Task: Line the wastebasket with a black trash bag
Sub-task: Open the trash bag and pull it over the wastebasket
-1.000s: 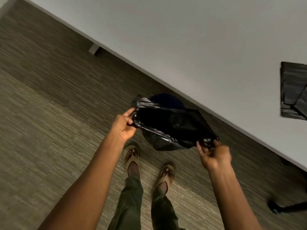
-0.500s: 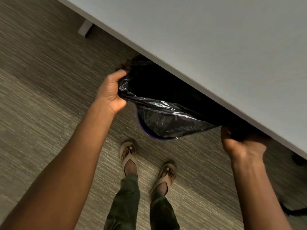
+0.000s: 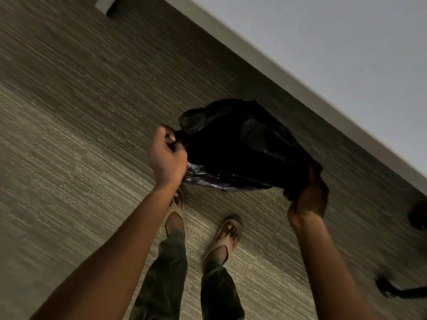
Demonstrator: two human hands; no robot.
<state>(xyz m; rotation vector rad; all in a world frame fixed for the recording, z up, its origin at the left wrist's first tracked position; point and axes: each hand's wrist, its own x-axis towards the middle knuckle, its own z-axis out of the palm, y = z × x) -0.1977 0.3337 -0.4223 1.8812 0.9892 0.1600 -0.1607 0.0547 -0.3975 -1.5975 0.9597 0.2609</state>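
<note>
A black trash bag point(image 3: 238, 148) is stretched open between my two hands, above the carpet and just in front of the table edge. My left hand point(image 3: 167, 157) grips the bag's left rim in a closed fist. My right hand point(image 3: 308, 197) clutches the right rim from below. A glossy fold of the bag hangs along its lower edge. The wastebasket is hidden under the bag; I cannot tell its outline. The frame is blurred by motion.
A white table top point(image 3: 346, 42) runs diagonally across the upper right, its edge close to the bag. A table leg point(image 3: 105, 3) shows at top left. My sandalled feet point(image 3: 226, 236) stand on grey carpet below the bag. A dark chair base point(image 3: 392, 289) lies at right.
The bag has come out from under the table edge and sits lower in view. Both hands have pulled closer together, still holding its rim. The view has tilted down and blurred.
</note>
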